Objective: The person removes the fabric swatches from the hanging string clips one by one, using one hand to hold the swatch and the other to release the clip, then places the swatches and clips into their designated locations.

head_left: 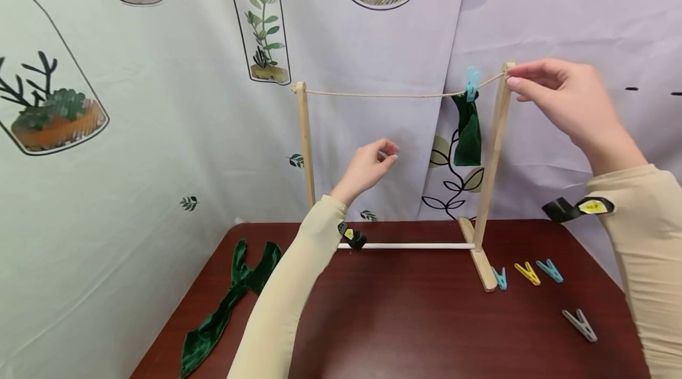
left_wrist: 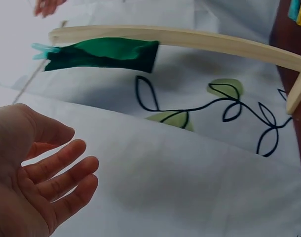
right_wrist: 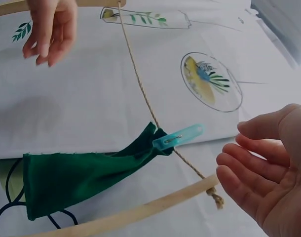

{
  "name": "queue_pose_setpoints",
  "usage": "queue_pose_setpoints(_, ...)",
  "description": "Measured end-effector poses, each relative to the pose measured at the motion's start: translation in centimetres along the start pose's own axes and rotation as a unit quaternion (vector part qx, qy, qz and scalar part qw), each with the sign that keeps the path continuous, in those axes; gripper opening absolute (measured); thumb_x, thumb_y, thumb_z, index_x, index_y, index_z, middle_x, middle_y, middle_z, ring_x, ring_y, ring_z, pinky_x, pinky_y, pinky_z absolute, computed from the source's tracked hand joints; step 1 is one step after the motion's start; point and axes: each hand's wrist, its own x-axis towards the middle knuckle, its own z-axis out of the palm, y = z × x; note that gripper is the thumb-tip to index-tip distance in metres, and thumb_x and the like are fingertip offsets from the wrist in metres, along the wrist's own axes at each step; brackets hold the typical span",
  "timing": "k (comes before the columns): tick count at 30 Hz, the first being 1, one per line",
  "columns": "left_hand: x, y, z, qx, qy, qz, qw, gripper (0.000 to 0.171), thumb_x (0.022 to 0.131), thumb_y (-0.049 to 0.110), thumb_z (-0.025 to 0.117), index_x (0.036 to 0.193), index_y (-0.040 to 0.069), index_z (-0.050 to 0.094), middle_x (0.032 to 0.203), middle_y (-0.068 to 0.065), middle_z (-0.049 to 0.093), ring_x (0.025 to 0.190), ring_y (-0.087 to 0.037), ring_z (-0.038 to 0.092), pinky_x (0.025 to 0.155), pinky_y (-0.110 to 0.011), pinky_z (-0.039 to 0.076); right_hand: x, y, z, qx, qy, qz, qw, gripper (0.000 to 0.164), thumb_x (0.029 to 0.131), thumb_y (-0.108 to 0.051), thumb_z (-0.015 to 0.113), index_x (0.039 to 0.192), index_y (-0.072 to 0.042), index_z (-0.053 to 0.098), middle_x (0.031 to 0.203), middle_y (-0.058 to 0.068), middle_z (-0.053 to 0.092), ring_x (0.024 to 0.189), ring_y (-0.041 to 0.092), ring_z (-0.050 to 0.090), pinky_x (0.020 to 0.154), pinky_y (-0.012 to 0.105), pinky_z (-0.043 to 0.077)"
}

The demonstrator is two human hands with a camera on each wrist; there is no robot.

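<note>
A strip of dark green velvet cloth (head_left: pixel 467 136) hangs from a rope line (head_left: pixel 373 95), held by a light blue clothespin (head_left: pixel 472 84) near the wooden frame's right post (head_left: pixel 495 154). Beside the top of that post is my right hand (head_left: pixel 572 98), fingers loosely bent; in the right wrist view nothing lies between its fingertips (right_wrist: pixel 229 160). Below the line, mid-frame, my left hand (head_left: pixel 367 167) hovers with relaxed, slightly curved fingers and holds nothing. The left wrist view shows its palm (left_wrist: pixel 22 182) apart from the hanging cloth (left_wrist: pixel 106 54).
A second green velvet cloth (head_left: pixel 218 320) lies twisted on the table's left side. On the right lie a blue clothespin (head_left: pixel 550 270), a yellow one (head_left: pixel 527 273), a grey one (head_left: pixel 581 325), and another blue one (head_left: pixel 500 278) by the frame's wooden foot (head_left: pixel 482 263). A white bar (head_left: pixel 415 246) spans the frame's bottom.
</note>
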Motion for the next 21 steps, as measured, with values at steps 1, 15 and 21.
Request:
queue_pose_setpoints(1,0.3,0.1,0.3,-0.001,-0.002,0.001,1.0000,0.021,0.101,0.015,0.061,0.119,0.006,0.068,0.110,-0.002,0.068,0.090,-0.017,0.064,0.075,-0.028,0.052,0.3,0.0,0.1,0.002,-0.002,0.001,1.000,0.035,0.094,-0.030,0.073,0.126,-0.016,0.072,0.103,-0.023,0.069,0.083,-0.002,0.067,0.077,0.008,0.040)
queue_pose_setpoints(15,3.0,3.1,3.1,-0.048,0.020,0.031,0.9982,0.026,0.102,0.015,0.061,0.125,0.004,0.066,0.110,-0.005,0.068,0.093,-0.016,0.065,0.075,-0.024,0.051,3.6,-0.8,1.8,-0.070,-0.055,0.005,0.996,0.058,0.095,-0.041,0.069,0.142,-0.008,0.058,0.122,-0.010,0.068,0.095,-0.009,0.060,0.083,0.012,0.042)
queue_pose_setpoints(21,3.5,3.9,4.1,-0.055,0.020,0.032,0.9978,0.027,0.102,0.015,0.060,0.127,0.007,0.065,0.113,-0.003,0.068,0.095,-0.014,0.064,0.076,-0.022,0.051,4.2,-1.3,2.6,-0.118,-0.091,0.005,0.989,0.065,0.099,-0.046,0.060,0.149,-0.006,0.049,0.146,0.016,0.054,0.124,0.013,0.057,0.099,0.027,0.043)
